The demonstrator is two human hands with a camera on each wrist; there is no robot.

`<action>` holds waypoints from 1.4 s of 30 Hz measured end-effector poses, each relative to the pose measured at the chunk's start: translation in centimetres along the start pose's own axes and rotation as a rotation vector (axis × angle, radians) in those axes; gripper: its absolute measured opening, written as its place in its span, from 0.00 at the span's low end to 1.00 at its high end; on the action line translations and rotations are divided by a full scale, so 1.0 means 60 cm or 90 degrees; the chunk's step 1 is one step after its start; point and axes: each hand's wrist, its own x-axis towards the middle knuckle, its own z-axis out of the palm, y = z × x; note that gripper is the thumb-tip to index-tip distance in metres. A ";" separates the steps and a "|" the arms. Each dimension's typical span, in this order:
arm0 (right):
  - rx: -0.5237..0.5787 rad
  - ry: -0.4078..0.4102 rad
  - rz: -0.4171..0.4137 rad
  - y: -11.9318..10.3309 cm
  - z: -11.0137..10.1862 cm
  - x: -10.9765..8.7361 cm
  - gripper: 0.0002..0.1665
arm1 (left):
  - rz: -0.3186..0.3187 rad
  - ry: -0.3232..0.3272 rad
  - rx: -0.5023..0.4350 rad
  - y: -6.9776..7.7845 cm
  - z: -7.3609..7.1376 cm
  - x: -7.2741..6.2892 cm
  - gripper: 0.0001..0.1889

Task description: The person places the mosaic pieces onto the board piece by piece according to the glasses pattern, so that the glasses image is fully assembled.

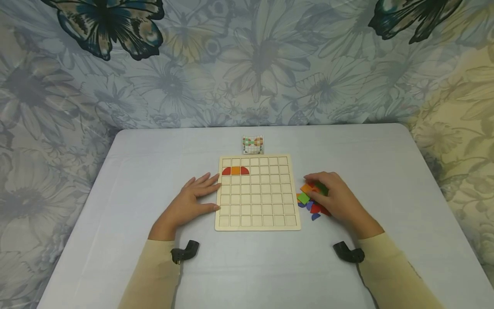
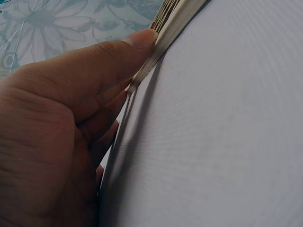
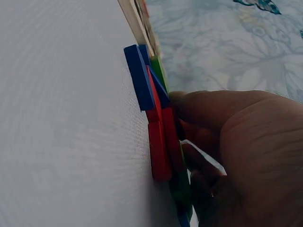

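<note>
A pale wooden grid board lies flat on the table. In its second row sit a red quarter-round piece, an orange square and another red quarter-round piece. My left hand touches the board's left edge with thumb and fingers spread. To the board's right is a heap of loose pieces, with a green square, a red piece and a blue piece. Over this heap my right hand reaches, thumb and index finger apart; its other fingers are partly hidden.
A small pattern card lies just beyond the board's far edge. The white table ends at a patterned cloth backdrop. A black wrist camera is on the left sleeve, and another camera on the right.
</note>
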 end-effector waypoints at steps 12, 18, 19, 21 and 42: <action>-0.116 0.045 -0.043 -0.001 0.005 -0.002 0.20 | 0.001 -0.002 0.008 -0.001 0.000 0.001 0.39; -0.110 0.054 -0.049 -0.001 0.008 -0.002 0.15 | 0.002 -0.001 0.004 -0.002 0.000 0.001 0.39; -0.109 0.053 -0.045 -0.002 0.009 -0.001 0.14 | 0.002 -0.001 0.003 -0.002 0.000 0.001 0.39; -0.105 0.050 -0.040 -0.002 0.009 0.000 0.14 | 0.001 -0.002 0.004 -0.002 0.000 0.001 0.39; -0.059 0.098 -0.030 -0.016 0.014 -0.005 0.11 | -0.004 -0.003 0.005 -0.002 0.000 0.000 0.39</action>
